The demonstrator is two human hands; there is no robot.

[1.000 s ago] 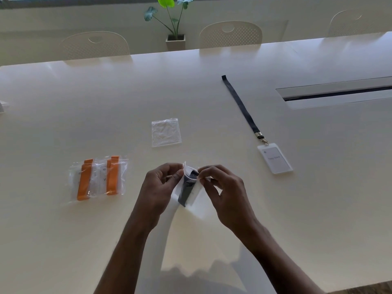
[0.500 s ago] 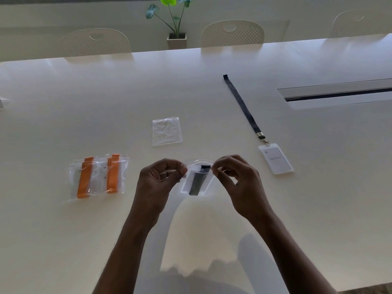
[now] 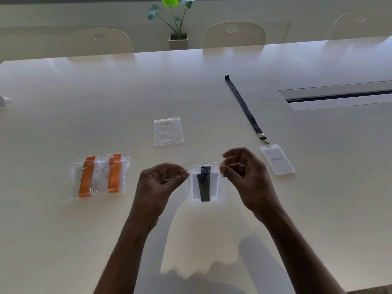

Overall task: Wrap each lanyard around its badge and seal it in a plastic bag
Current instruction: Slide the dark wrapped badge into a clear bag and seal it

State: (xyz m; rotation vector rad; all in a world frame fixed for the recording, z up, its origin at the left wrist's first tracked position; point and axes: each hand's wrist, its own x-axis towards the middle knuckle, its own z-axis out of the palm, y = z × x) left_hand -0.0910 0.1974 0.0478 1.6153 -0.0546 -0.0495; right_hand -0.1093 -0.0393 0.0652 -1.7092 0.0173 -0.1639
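Note:
A clear plastic bag [image 3: 214,186] hangs just above the table with a white badge wrapped in a dark lanyard [image 3: 204,183] inside. My left hand [image 3: 158,183] pinches the bag's top left corner and my right hand [image 3: 244,168] pinches its top right corner. Two sealed bags with orange-lanyard badges [image 3: 99,176] lie to the left. An empty clear bag [image 3: 168,131] lies beyond my hands. At the right lies a loose white badge [image 3: 276,162] clipped to a dark lanyard [image 3: 244,106] stretched out straight.
The white table [image 3: 63,115] has a long cable slot [image 3: 339,96] at the right. White chairs [image 3: 234,35] and a potted plant [image 3: 177,24] stand beyond the far edge. A small white object [image 3: 4,100] sits at the left edge.
The bag was held edge-on between my fingers; it has turned to face me, and my hands have slid apart to its two top corners.

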